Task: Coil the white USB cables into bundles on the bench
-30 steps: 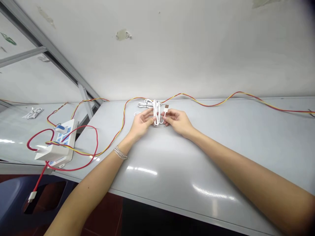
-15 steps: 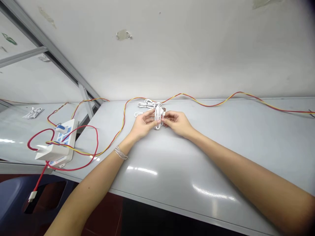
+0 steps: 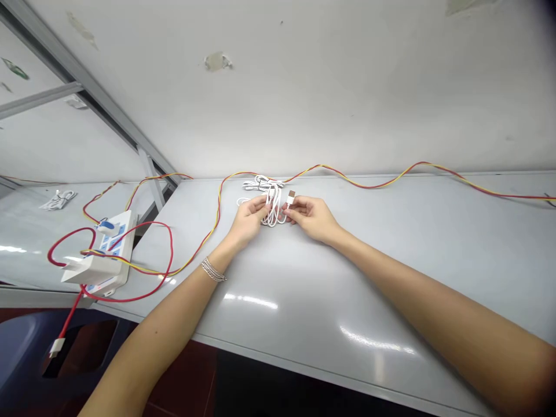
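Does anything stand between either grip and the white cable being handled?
Nothing visible does: the left grip holds the coiled white cable, and the right grip pinches just below the USB plug. Another white cable bundle lies beyond them, not in between.

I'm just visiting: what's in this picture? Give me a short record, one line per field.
Left hand: pinches the loops of a white cable
Right hand: holds the cable's end near its plug, metal tip up
Left wrist: bracelet
Just behind the hands: white bundle on the table
Along the table's back: red-yellow wire
Left side: power strip with a red cord looped over it
Far left: another white coil
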`<control>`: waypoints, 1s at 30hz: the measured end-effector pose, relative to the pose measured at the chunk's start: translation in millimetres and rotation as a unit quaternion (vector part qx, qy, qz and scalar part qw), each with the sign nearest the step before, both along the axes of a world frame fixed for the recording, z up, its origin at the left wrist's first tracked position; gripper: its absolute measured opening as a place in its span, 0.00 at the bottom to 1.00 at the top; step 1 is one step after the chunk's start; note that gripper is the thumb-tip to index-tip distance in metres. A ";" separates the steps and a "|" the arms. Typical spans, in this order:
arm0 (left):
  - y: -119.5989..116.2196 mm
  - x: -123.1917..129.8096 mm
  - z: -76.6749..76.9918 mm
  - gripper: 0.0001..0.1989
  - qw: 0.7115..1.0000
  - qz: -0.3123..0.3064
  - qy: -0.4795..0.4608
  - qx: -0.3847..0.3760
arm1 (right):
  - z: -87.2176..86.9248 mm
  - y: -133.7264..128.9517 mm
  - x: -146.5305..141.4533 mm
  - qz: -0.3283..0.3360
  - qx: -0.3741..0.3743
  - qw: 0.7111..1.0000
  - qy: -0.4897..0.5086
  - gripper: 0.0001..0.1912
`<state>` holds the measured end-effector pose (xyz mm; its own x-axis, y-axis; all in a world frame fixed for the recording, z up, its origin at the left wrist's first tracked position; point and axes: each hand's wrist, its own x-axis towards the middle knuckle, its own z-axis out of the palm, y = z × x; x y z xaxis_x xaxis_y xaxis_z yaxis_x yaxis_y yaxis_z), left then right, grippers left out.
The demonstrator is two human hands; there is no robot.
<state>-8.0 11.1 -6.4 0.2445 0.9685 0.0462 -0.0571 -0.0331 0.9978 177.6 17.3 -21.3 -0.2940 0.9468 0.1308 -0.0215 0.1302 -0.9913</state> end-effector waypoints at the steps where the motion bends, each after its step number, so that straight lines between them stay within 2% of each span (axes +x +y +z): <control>1: -0.4 0.1 0.6 0.22 1.000 -0.002 0.005 0.002 | 0.1 -0.2 0.2 0.003 0.004 1.000 -0.004 0.11; 7: -6.0 3.4 7.2 0.20 0.997 -0.013 0.064 0.043 | -1.4 0.8 0.7 0.001 0.015 1.000 0.000 0.11; 11: -6.5 3.9 5.3 0.23 0.995 -0.031 0.075 0.059 | -2.0 2.1 0.0 -0.003 0.016 1.000 0.017 0.12; 21: 0.1 2.1 -2.3 0.23 0.997 0.005 0.053 0.060 | -0.5 1.1 -0.5 -0.002 0.007 1.000 0.008 0.12; 24: 0.6 2.6 -1.6 0.19 0.998 0.015 0.032 0.047 | 0.1 0.9 0.0 0.006 0.017 1.000 -0.004 0.11; 27: -1.0 3.7 2.2 0.14 1.000 -0.002 0.013 0.027 | 0.5 0.3 0.0 0.018 0.027 0.999 -0.008 0.11; 30: -4.3 5.4 7.5 0.14 0.999 -0.035 0.002 0.007 | 0.6 -0.7 -0.1 0.030 0.040 0.999 -0.022 0.11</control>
